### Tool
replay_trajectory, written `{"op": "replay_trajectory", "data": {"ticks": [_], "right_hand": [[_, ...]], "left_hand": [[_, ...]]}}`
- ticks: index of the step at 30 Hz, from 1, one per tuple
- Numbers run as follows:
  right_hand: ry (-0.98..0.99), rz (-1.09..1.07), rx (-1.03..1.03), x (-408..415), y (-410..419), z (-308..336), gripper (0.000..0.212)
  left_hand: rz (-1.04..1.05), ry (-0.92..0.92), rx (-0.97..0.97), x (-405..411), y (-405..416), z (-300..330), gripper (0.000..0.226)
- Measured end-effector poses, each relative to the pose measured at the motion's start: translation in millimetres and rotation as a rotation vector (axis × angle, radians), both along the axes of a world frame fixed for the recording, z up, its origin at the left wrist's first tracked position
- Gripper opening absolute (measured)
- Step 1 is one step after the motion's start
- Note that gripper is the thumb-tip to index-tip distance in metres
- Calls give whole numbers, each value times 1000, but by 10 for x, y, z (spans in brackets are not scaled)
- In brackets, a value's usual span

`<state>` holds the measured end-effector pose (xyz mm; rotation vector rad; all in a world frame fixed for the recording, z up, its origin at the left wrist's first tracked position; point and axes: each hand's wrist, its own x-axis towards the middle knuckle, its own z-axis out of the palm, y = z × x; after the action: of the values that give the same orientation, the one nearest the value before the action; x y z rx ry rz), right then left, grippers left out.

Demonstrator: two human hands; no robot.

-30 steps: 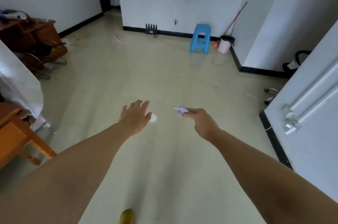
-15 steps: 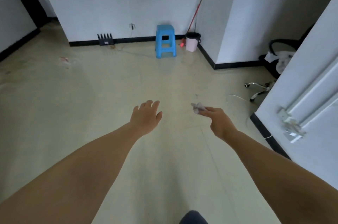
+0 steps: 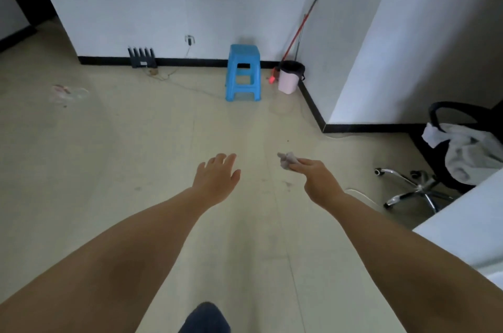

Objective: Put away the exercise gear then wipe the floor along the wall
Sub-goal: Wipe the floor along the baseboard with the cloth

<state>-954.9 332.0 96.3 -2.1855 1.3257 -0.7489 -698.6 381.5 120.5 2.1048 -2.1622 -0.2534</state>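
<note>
Both my arms reach forward over the pale floor (image 3: 136, 156). My right hand (image 3: 317, 179) pinches a small crumpled grey-white wad of tissue (image 3: 287, 160) at its fingertips. My left hand (image 3: 217, 177) is empty, palm down, fingers spread. Ahead, a white wall (image 3: 190, 0) with a black skirting strip (image 3: 190, 62) runs across the view. A red-handled mop (image 3: 296, 39) leans in the corner beside a pink bin (image 3: 289, 79).
A blue plastic stool (image 3: 243, 71) stands by the wall. A dark router (image 3: 141, 58) with a loose cable sits at the skirting. Litter (image 3: 66, 92) lies on the floor at left. An office chair (image 3: 446, 158) draped with white cloth stands right, next to a white door (image 3: 468, 229).
The view has turned right and moved closer to the far wall; the stool and bin appear larger. Both hands keep their pose, with the tissue still pinched in the right one.
</note>
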Motion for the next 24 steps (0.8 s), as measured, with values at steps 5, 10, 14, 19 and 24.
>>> {"op": "replay_trajectory", "data": {"ticks": [5,10,14,19,24], "right_hand": [[-71,5,183,410,-1550,99,41],[-239,-62,250,687,-3161,-1,36],[-202,-158,257,693,-4226,-91,37],[-28,-158,271,555,-5567,-184,59],[-21,-144,296,385,-7138,-285,42]], "left_hand": [[78,2,16,432,-1534,-134,50],[47,-22,41,772,-3218,-114,51],[-8,-43,67,819,-4485,-18,50],[-83,-34,96,556,-5950,-184,51],[-41,-18,115,285,-7466,-431,50]]}}
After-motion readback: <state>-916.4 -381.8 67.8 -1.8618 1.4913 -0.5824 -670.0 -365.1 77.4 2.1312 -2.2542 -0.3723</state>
